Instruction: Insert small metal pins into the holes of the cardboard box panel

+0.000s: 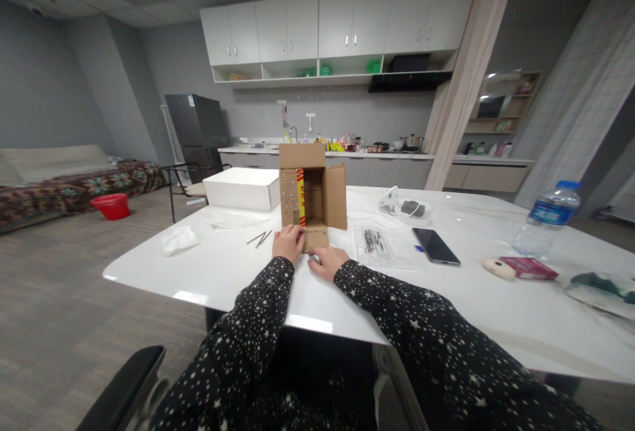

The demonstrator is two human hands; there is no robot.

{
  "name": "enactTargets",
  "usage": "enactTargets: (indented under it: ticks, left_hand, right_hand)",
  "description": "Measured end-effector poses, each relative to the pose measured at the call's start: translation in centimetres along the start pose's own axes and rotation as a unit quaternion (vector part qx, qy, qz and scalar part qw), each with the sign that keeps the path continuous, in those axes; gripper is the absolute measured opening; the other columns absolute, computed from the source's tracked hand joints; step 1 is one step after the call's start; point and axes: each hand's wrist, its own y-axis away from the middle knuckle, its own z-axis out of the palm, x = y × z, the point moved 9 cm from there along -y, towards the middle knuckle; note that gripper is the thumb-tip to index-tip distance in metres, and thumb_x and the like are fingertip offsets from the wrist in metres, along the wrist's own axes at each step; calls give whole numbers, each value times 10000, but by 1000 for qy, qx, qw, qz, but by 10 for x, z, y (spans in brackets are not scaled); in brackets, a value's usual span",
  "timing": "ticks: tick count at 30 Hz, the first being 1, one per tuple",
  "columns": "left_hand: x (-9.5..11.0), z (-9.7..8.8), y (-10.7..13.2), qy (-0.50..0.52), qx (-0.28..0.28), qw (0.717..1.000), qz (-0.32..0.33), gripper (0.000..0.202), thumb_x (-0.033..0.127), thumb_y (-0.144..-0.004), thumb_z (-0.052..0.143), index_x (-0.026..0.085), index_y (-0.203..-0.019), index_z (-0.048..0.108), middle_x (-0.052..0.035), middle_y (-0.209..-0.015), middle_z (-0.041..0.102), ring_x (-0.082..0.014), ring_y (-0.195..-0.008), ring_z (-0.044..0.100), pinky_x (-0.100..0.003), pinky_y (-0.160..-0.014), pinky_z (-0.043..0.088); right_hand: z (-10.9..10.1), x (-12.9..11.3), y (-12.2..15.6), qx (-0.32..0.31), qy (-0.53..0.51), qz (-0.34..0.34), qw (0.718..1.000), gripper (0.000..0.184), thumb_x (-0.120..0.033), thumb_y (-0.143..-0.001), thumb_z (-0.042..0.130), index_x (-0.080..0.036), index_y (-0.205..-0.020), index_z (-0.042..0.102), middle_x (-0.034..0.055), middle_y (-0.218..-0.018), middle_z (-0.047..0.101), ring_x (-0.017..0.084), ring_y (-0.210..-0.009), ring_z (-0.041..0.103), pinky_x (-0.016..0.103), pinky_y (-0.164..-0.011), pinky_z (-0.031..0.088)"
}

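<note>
Tabletop (238, 272): white and glossy. The person sits at its near edge with both sleeved arms reaching forward.

White box (243, 188): closed and flat, at the far left, just beside the carton and slightly behind it.

Carton (313, 201): brown cardboard, standing near the middle of the tabletop, directly ahead of the person.
- Its mouth faces the person and its closed end faces the kitchen wall. The interior is visible, probably so it can be reached from the seat.
- The top flap (302, 155) stands upright, the right flap (336, 197) swings outward, and the bottom flap (316, 236) lies flat on the tabletop towards the person.
- A yellow and red tape stripe (300, 197) runs vertically along the left edge of the mouth.
- The open face is taller than it is wide, so the visible long axis is upright. Depth cannot be judged.

Bottle (548, 218): upright and capped, at the far right, well apart from the carton.

Phone (435, 246): face up, to the right of the carton and near a clear bag (374, 244) of small parts.

Left hand (288, 243): fingers spread loosely against the carton's lower left corner and clasping nothing. It appears to be steadying the carton.

Right hand (327, 261): palm down on the tabletop with the fingers unclenched. The fingertips touch the near edge of the bottom flap, apparently pressing it flat.

Pins (260, 238): thin metal pieces lying loose just to the left of the left hand.
</note>
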Motion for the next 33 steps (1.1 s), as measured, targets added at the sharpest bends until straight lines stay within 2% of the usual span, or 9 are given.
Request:
enactTargets:
  ticks: [13,16,21,26,33]
  left_hand:
    - [13,14,7,44,-50,995,79,138,266,-825,494,221,-899,601,-52,-989,620,-207,-997,532,-361,-869,398]
    - [12,16,9,55,-60,994,79,137,270,-809,517,217,-904,601,-53,-1008,612,-212,-1015,529,-360,-873,411]
    - [11,21,11,56,-98,991,73,118,248,-802,518,211,-855,617,-49,-924,610,-207,-954,550,-359,-853,432]
    - [11,20,13,72,-104,989,74,116,226,-799,519,211,-839,627,-45,-916,619,-193,-936,559,-353,-868,438]
    - [11,24,15,79,-118,987,79,144,218,-809,507,216,-863,640,-47,-939,621,-185,-939,556,-341,-860,443]
  right_hand:
    - [1,0,0,-7,0,-4,1000,391,-454,-874,350,-296,-1158,565,48,-993,675,209,-883,614,298,-729,399]
    - [1,0,0,-9,5,-5,1000,395,-454,-878,340,-303,-1176,551,45,-982,677,213,-862,617,304,-725,400]
    - [1,0,-1,3,9,-9,1000,392,-454,-876,332,-301,-1163,552,44,-947,679,212,-824,620,298,-689,398]
    - [0,0,-1,17,9,-16,1000,391,-457,-868,329,-304,-1151,553,37,-905,680,209,-791,621,289,-654,389]
    - [2,1,-1,2,6,-11,1000,402,-448,-870,324,-303,-1171,547,39,-932,678,204,-812,613,294,-688,387]
